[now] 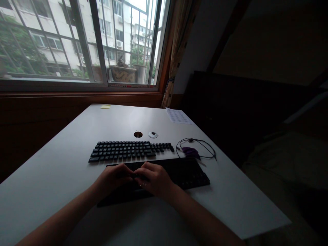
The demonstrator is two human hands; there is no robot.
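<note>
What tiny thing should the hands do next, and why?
I'd maybe ease the right hand slightly away from the left hand. Their fingertips meet over the dark keyboard, hiding part of it, and it's too dark to tell what, if anything, they pinch.

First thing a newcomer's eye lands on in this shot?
Probably the left hand and right hand, close together over the black keyboard on the white desk. Just beyond it, black keycaps sit in keyboard-like rows. The barred window at upper left also stands out, much brighter than the desk.
</note>
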